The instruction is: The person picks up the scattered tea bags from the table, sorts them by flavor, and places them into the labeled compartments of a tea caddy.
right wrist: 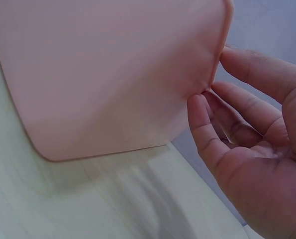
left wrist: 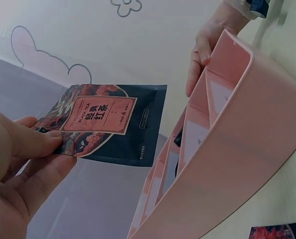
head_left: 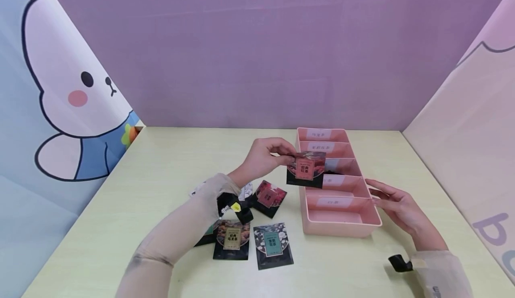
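My left hand (head_left: pixel 268 157) pinches a black tea sachet (head_left: pixel 306 169) by its corner, between thumb and fingers. The sachet hangs over the left edge of a pink compartment box (head_left: pixel 338 229), level with its middle sections. In the left wrist view the sachet (left wrist: pixel 110 124) shows its red label, with the box (left wrist: pixel 237 149) to its right. My right hand (head_left: pixel 402 208) is at the box's right side, fingers extended. Its fingertips (right wrist: pixel 200 107) touch the outer wall (right wrist: pixel 108 84) near the rim in the right wrist view.
Left of the box lie a red-labelled sachet (head_left: pixel 269 198), a green-labelled floral one (head_left: pixel 273 245) and a gold-labelled one (head_left: pixel 232 240). Others are partly hidden under my left forearm. Handwritten labels (head_left: pixel 333 202) mark the box's dividers. A purple backdrop (head_left: pixel 257 65) stands behind the table.
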Tool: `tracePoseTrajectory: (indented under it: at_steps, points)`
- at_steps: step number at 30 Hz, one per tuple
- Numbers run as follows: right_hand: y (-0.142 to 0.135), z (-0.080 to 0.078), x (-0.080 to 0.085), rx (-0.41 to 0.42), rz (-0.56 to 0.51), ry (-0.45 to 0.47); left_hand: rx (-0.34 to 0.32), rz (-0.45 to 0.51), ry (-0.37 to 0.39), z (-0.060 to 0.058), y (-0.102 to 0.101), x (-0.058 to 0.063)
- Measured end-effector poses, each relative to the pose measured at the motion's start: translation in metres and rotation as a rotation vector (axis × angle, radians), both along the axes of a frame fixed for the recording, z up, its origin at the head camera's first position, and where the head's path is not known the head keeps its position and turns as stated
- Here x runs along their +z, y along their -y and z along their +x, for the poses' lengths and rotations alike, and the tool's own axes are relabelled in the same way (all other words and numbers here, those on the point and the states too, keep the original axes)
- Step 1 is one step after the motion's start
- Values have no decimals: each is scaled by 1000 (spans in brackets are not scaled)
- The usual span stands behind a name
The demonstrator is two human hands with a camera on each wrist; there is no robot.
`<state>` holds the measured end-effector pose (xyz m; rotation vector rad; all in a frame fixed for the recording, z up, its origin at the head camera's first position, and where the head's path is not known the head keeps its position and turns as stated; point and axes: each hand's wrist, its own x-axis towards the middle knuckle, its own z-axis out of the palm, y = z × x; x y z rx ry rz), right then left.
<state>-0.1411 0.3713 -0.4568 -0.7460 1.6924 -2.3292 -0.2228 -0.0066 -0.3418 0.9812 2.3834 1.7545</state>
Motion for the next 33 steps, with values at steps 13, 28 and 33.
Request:
tracePoseTrajectory:
  at_steps: [13, 28, 33]
  points:
    - [-5, -3, -1, -17, 24, 18, -59, -31, -145, 4, -34, -23]
    - [-6, -7, -1, -5, 17, 13, -131, -33, -250, 5, -52, -46]
    - [-6, -8, 0, -12, 24, 19, -210, -98, -290, 5, -47, -50]
